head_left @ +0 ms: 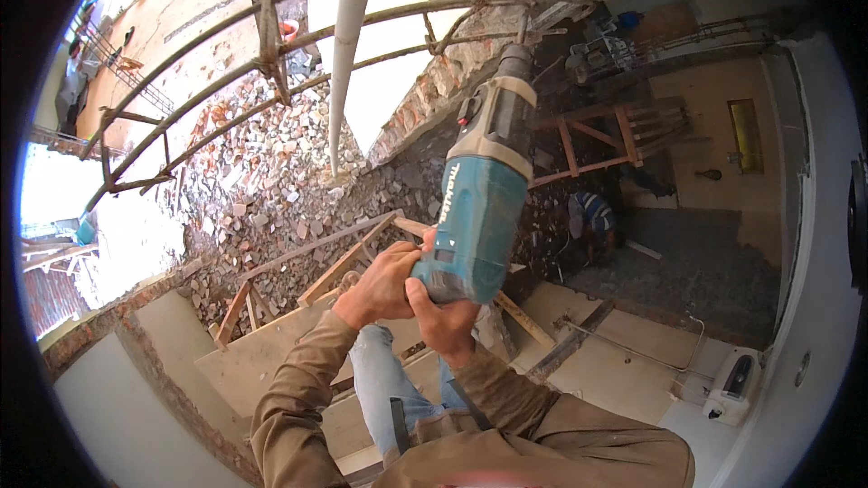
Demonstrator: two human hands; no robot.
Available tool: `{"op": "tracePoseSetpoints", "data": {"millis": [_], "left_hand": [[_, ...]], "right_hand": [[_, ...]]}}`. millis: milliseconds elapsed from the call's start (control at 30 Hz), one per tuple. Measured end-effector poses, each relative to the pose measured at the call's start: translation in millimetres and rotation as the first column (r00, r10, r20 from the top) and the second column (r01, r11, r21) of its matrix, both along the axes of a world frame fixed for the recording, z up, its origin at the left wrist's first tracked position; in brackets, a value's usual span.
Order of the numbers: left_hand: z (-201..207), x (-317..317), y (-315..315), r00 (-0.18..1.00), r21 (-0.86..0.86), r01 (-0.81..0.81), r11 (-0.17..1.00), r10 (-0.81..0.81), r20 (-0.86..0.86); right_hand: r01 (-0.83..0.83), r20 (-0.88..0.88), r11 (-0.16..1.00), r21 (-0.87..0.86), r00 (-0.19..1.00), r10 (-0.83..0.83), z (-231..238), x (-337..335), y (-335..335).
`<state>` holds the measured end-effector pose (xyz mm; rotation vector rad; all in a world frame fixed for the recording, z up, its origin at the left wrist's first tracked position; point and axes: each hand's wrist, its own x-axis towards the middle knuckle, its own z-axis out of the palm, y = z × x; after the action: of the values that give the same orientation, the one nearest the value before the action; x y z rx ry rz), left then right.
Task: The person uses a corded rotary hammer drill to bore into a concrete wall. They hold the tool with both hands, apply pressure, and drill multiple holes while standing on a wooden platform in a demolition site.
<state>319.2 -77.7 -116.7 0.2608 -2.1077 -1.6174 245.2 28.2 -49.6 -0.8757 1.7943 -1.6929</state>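
A teal and tan rotary hammer [488, 217] is held up in front of me and points away, toward the upper middle of the view. My left hand [387, 285] is closed at the left of its rear end, around the handle area. Under and behind the motor housing, my right hand [443, 321] is closed on the same end. The tool's dark chuck [515, 63] and short bit reach the broken masonry edge [470, 72] beside bent rebar [407, 9]. Whether the bit touches the masonry, I cannot tell.
Rubble [271, 163] covers the ground far below. A pale pole [348, 45] stands left of the tool. Wooden trestles [588, 145] and boards [307, 334] lie beneath. A person in a striped shirt [592, 212] bends down at lower right. A white wall unit [734, 386] is at right.
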Motion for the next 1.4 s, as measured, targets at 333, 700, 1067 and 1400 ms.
{"op": "tracePoseSetpoints", "data": {"millis": [333,700,1067,1400], "left_hand": [[3.1,-16.5,0.0,0.995,-0.261,0.044,0.964,-0.066,-0.075],[-51.1,-48.4,-8.7,0.998,-0.447,-0.057,0.893,0.068,0.009],[-37.1,-46.3,8.0,0.997,-0.272,-0.025,0.962,0.004,-0.08],[-42.6,-56.2,-5.9,0.999,-0.34,-0.028,0.94,0.036,0.016]], "right_hand": [[0.124,0.181,0.992,-0.02,0.976,-0.119,15.1,-8.7,10.2],[0.145,0.5,0.971,-0.188,0.866,-0.033,-76.1,-47.2,12.4],[0.064,0.177,0.99,0.124,0.98,-0.086,-20.5,-34.9,24.8],[0.162,0.294,0.984,-0.07,0.946,-0.135,-48.9,-46.7,4.5]]}}
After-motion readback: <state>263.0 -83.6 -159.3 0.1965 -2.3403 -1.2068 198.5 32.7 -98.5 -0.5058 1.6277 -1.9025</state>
